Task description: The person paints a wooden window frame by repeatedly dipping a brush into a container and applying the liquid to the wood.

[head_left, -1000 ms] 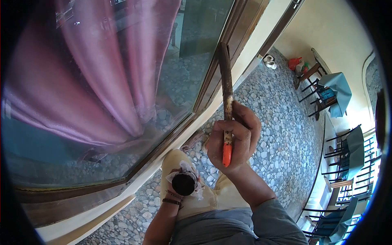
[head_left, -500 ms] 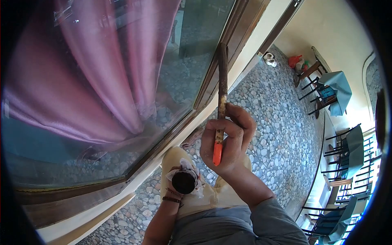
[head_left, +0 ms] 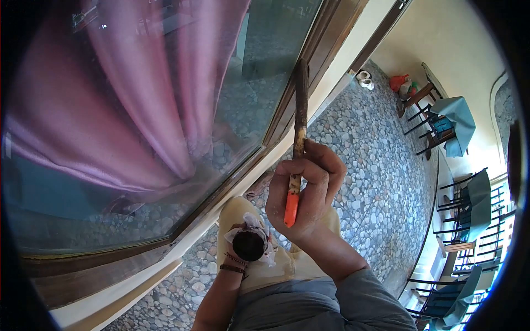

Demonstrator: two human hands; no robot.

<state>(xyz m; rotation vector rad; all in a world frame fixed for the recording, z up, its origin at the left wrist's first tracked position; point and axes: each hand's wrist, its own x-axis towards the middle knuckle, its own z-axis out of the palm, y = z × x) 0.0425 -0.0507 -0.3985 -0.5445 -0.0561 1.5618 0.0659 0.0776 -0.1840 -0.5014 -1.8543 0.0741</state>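
Note:
My right hand [head_left: 312,190] is closed around the handle of a long paintbrush [head_left: 300,107], its orange end toward me. The brush's dark far end points away and overlaps the brown wooden window frame [head_left: 328,41]. Down by my knee, my left hand [head_left: 231,237] is wrapped round a small container [head_left: 248,246] with dark contents. Crumpled whitish wrapping [head_left: 269,255] surrounds the container and hides part of the fingers.
Glass with a pink curtain [head_left: 149,110] behind it fills the left side. Pebble-patterned floor [head_left: 375,165] stretches to the right. Along the far wall stand cloth-covered chairs [head_left: 461,124], a red bag [head_left: 398,83] and white shoes [head_left: 364,80].
My right hand has shifted slightly left, and the brush's orange end has swung a little left and toward me. My left hand and the container stay almost where they were.

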